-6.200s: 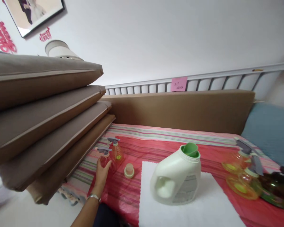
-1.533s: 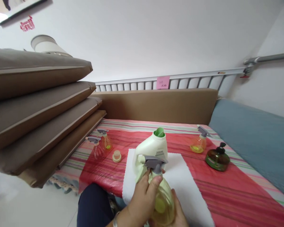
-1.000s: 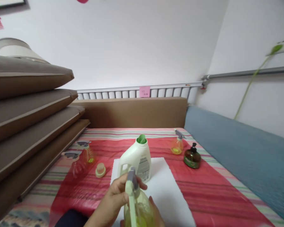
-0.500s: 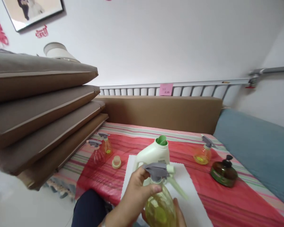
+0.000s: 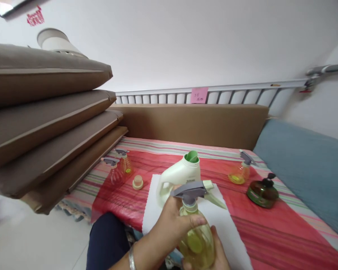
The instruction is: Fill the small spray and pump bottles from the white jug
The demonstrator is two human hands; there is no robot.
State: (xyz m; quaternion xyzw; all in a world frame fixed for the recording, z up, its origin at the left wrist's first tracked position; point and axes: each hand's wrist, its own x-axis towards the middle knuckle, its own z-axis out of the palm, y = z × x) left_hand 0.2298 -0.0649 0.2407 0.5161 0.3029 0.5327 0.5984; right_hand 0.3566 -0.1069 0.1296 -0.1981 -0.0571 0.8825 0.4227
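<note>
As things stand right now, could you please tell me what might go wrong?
The translucent yellow-green plastic spray bottle, held between the left hand and right hand, might slip. If bumped, the white plastic jug with an open green mouth could tip and spill any contents.

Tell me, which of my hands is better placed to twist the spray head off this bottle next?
Probably your left hand: it grips the upper part of the spray bottle, close to the gray spray head. Your right hand is lower, against the body, so it could likely steady it.
</note>
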